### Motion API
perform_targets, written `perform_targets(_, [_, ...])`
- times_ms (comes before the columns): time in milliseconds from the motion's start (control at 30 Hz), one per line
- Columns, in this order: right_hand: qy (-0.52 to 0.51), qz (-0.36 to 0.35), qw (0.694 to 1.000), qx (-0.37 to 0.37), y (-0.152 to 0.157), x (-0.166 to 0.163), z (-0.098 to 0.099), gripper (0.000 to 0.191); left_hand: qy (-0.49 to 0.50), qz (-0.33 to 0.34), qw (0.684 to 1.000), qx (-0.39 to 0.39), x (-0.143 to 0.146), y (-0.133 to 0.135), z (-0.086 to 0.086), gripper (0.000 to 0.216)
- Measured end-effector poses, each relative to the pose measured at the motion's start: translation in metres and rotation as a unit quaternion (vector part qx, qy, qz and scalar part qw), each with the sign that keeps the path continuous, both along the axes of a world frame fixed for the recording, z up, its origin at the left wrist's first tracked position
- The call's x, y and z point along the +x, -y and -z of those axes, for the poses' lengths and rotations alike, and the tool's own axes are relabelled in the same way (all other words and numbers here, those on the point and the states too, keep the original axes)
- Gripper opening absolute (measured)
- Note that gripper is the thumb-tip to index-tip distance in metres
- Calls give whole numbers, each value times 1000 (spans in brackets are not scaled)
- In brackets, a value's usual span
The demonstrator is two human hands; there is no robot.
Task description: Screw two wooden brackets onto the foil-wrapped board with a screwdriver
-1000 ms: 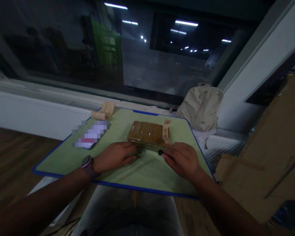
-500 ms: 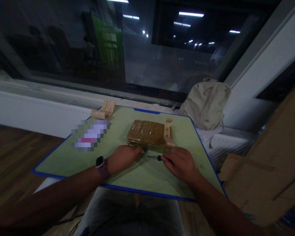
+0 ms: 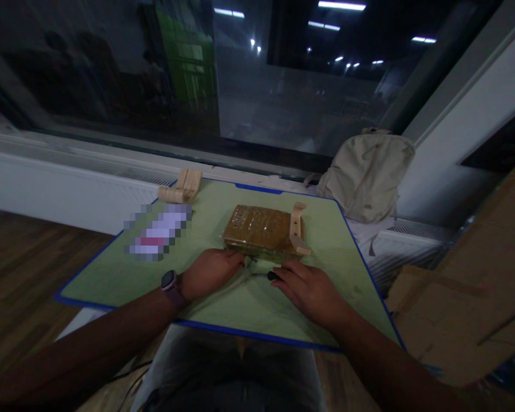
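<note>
A brown block wrapped in clear plastic [image 3: 260, 225] lies on the green board [image 3: 223, 312], and a wooden bracket with holes [image 3: 296, 227] rests across its right end. My left hand [image 3: 210, 274] is at the block's front left edge, fingers pinched together; whatever they hold there is too dark to make out. In my right hand [image 3: 311, 287], in front of the block's right half, is a screwdriver [image 3: 272, 276] with a black handle. Its thin shaft points left, toward my left fingertips, and the tip is hard to see.
Two or more wooden pieces [image 3: 183, 187] sit at the board's back left corner. A blurred-out pale item [image 3: 161, 230] lies on the left. Beyond the back edge are a radiator and window; a beige backpack [image 3: 369, 177] leans at the back right. Cardboard [image 3: 450, 309] stands on the right.
My right hand has shifted slightly left with the screwdriver, bringing its tip closer to my left fingers. Its fingers look more extended along the handle. The left hand stays by the block.
</note>
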State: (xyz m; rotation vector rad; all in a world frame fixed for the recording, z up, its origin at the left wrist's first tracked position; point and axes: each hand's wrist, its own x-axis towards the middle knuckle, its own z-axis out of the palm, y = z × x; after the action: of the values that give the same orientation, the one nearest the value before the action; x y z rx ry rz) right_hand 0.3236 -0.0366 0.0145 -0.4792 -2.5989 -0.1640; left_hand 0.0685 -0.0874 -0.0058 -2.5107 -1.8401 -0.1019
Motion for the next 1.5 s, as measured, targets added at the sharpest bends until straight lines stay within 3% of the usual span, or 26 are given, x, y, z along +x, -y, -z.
perform_targets(100, [86, 34, 994, -56, -1, -2, -5, 17, -25, 11, 1000, 15, 0, 2, -1, 15])
perform_targets(267, [253, 96, 950, -156, -3, -7, -18, 16, -42, 17, 999, 19, -1, 2, 1, 17])
perform_targets(600, [261, 124, 949, -123, -1, -12, -15, 15, 21, -29, 999, 0, 0, 5, -5, 23])
perform_targets(733, [269, 169, 943, -101, 4, -17, -16, 19, 122, -51, 991, 4, 1, 6, -13, 20])
perform_targets(867, [233, 198, 948, -89, 6, -20, -11, 17, 255, -48, 963, 76, 9, 8, -31, 16])
perform_targets(967, [143, 169, 969, -112, 4, -17, -2, 18, 328, -56, 942, 37, 22, 12, -47, 15])
perform_targets(1033, [39, 120, 977, -169, 2, -15, 6, 31, 365, -37, 930, -23, 34, 14, -53, 12])
perform_targets(1100, [-57, 80, 958, -268, 1, -15, 14, 38, 390, 9, 919, -52, 45, 15, -53, 10])
perform_targets(1200, [-167, 7, 910, -380, 2, -15, 22, 24, 461, 52, 884, -59, 57, 14, -48, 8])
perform_targets(1333, [-244, -29, 865, -438, 5, -16, 23, 17, 582, 51, 803, -112, 62, 12, -39, 10])
perform_targets(1500, [-254, -47, 860, -440, 6, -13, 21, 9, 689, 3, 685, -238, 59, 10, -29, 34])
